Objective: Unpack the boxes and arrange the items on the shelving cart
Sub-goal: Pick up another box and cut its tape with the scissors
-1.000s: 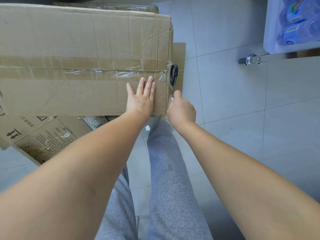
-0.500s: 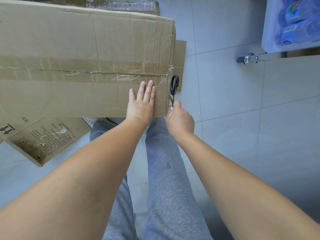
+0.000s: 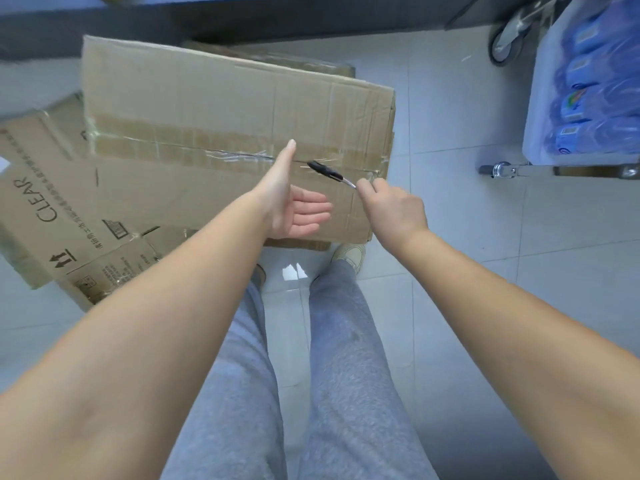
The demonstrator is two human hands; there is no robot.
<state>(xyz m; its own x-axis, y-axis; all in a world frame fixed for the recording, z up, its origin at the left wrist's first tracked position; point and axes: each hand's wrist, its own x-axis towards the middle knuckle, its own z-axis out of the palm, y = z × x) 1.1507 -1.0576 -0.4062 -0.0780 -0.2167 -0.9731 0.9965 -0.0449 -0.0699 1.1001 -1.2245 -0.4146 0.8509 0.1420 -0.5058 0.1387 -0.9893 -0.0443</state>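
**Scissors held by the blades over a taped cardboard box**

A person stands over a large cardboard box [image 3: 221,109] on a pale tiled floor [image 3: 485,254], seen from above. The box's long axis runs left to right, slightly tilted, and a strip of clear tape [image 3: 221,154] follows the seam along that axis.

The right hand [image 3: 393,211] pinches a pair of scissors [image 3: 329,174] by the metal blade end, fingers curled around it. The black handles point away from the fingertips, up and to the left, and lie over the taped seam. The scissors' long axis runs diagonally, close to the seam's line. Whether they touch the cardboard cannot be told.

The left hand [image 3: 294,199] is released, fingers relaxed and spread, palm turned toward the right hand, thumb pointing up past the seam. It holds nothing and hovers just left of the scissor handles.

Beyond the right fingertips the box's right edge is near, then bare floor. Farther right stands the shelving cart [image 3: 540,98] on caster wheels, carrying wrapped packs of blue bottles [image 3: 595,98]. Left of the left hand, a flattened carton [image 3: 45,209] printed "CLEAR" lies partly under the box. Below the hands, 2 legs in grey trousers [image 3: 346,375] and a pale shoe [image 3: 351,254] stand at the box's near edge. A dark ledge [image 3: 242,22] runs behind the box.
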